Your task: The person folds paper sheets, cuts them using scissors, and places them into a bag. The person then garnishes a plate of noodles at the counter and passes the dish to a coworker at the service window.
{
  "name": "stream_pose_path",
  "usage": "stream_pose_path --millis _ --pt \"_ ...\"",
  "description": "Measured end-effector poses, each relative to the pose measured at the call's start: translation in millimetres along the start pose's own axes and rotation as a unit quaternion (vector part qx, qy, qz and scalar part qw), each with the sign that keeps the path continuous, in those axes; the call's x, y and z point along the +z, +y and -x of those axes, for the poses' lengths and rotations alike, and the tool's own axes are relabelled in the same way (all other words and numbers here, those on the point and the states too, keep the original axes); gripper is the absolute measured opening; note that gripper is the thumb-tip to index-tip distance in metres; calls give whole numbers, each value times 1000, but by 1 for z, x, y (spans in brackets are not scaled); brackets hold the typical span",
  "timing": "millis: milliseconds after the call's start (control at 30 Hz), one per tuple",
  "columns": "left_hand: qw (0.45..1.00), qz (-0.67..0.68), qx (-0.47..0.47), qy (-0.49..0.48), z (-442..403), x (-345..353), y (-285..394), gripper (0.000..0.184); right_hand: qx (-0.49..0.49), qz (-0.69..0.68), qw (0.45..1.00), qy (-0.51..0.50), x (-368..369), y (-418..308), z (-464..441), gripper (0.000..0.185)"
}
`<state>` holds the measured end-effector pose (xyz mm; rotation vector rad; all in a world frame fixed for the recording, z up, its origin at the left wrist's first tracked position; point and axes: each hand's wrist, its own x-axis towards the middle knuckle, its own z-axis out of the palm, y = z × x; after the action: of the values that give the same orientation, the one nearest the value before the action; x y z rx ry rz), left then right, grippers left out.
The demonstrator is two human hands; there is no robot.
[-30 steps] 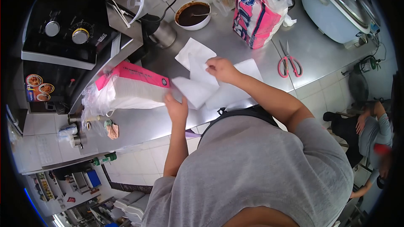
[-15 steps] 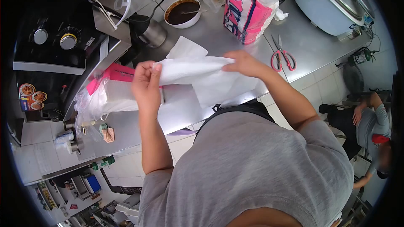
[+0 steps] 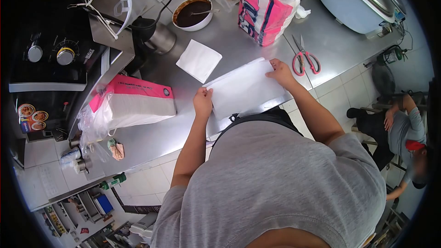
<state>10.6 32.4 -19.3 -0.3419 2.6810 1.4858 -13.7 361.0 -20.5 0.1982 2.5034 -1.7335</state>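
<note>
A white paper napkin [image 3: 245,87], partly unfolded, is spread low over the counter's front edge. My left hand [image 3: 203,103] pinches its left edge, and my right hand [image 3: 281,73] grips the upper right corner. Just beyond it, a folded square napkin [image 3: 199,60] lies flat on the steel. To the left of my left hand rests an opened pack of napkins [image 3: 140,103] in pink and clear plastic. Pink-handled scissors [image 3: 305,59] lie a little right of my right hand.
On the steel counter [image 3: 229,34] stand a bowl of dark sauce [image 3: 193,14] with a spoon, a metal jug [image 3: 161,39], a pink-and-white bag [image 3: 264,11] and a lidded electric cooker [image 3: 353,2]. A black microwave [image 3: 48,55] is at left. Another person [image 3: 399,138] sits at right.
Both hands have come down toward the counter's front edge, bringing the napkin with them, my left hand also moving right. The folded napkin and the left pack are now uncovered.
</note>
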Motion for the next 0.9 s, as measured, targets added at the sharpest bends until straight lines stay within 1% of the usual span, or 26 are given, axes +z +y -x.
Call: stream_pose_path --millis 33,67,167,267,333,433,467,533,567,633,667,733,767,833,867,900 --pt "999 26 -38 -11 2 -2 7 19 -7 -18 1000 11 4 7 -3 39" --pt "999 25 -37 -8 1 -2 5 20 -13 -37 999 22 7 14 -5 40" --pt "999 24 -37 -4 -4 -1 1 22 17 41 998 42 6 3 -3 41" --pt "999 12 -53 0 -1 -3 10 21 39 81 994 59 5 -19 5 43" --pt "998 -9 -61 8 1 -5 19 19 35 88 993 65 7 -19 6 43" --pt "995 -89 15 42 -10 -1 -4 21 23 102 993 61 8 -21 8 44" --pt "995 -97 -2 29 -12 0 -12 22 17 108 992 57 8 -23 9 44" --pt "993 -114 -36 6 -10 -5 2 23 -54 179 977 99 11 -34 17 44" --pt "988 -149 17 47 -8 -6 9 23 -90 214 965 119 14 -39 21 43" --pt "959 -218 123 130 -3 -10 34 24 -235 281 927 75 23 -45 29 46" --pt "943 -245 189 124 -10 -12 39 25 -305 312 898 51 28 -47 34 48" --pt "896 -297 314 106 -32 -12 46 27 -334 295 894 -55 52 -39 41 51" --pt "905 -297 294 84 -42 -11 46 27 -348 285 886 -107 63 -34 40 52" --pt "920 -294 256 44 -63 -5 40 25 -374 307 867 -124 71 -33 34 54" --pt "922 -291 250 51 -74 -5 37 23 -385 317 857 -130 72 -33 30 55" --pt "924 -288 245 58 -84 -6 37 21 -388 315 857 -127 73 -35 25 51"
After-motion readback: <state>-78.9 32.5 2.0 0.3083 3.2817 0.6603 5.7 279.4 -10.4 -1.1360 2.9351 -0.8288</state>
